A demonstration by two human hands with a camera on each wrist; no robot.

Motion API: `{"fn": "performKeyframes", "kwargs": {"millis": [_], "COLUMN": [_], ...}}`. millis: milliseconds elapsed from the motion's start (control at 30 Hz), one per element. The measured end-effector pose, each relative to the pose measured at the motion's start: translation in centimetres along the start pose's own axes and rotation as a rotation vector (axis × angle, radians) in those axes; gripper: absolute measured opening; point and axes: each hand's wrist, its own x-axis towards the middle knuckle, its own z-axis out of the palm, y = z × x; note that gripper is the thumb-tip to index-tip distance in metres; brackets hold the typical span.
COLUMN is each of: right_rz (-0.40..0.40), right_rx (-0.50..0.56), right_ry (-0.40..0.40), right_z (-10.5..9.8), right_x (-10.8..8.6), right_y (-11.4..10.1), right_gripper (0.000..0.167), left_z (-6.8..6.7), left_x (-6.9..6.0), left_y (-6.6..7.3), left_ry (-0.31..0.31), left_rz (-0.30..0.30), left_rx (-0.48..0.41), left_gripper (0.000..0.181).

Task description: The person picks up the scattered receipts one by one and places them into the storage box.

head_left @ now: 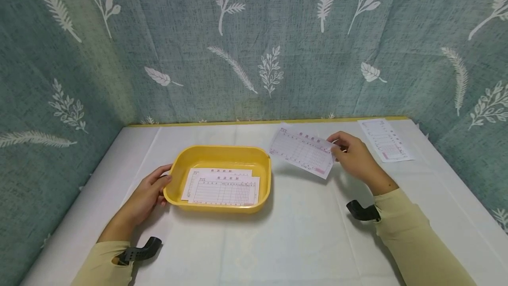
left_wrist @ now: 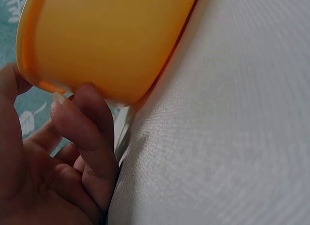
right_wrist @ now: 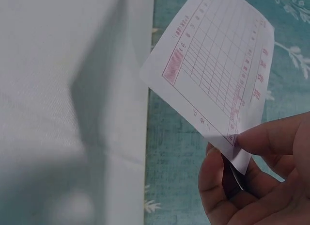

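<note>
My left hand (head_left: 148, 191) grips the left end of a yellow plastic basin (head_left: 218, 208), its fingers at the rim in the left wrist view. Inside the basin lie two printed receipt slips (head_left: 224, 189), one overlapping the other. Off to the basin's right, my right hand (head_left: 353, 156) pinches another receipt slip (head_left: 303, 149) by its right corner between thumb and fingers. That slip is raised and tilted above the table, with its red ruled grid showing in the right wrist view. A pale paper edge (head_left: 285, 125) shows behind it; whether that is a separate sheet I cannot tell.
One more receipt slip (head_left: 386, 140) lies at the table's back right. A white cloth (head_left: 301, 242) covers the table. Teal leaf-patterned fabric (head_left: 246, 69) stands behind and at both sides, with a yellow strip (head_left: 214, 122) along the back edge.
</note>
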Motion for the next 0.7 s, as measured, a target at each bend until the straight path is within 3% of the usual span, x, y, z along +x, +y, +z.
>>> {"fn": "performKeyframes", "kwargs": {"millis": [700], "right_rz": [-0.028], "right_rx": [0.048], "right_ry": [-0.03], "right_z": [0.4], "right_x": [-0.5], "right_y": [-1.5], "right_gripper": [0.023], "left_z": [-0.2], "left_x": [0.2], "left_y": [-0.2], "left_ry": [0.004], "left_rz": [-0.01], "left_rx": [-0.004], "left_gripper": [0.058]}}
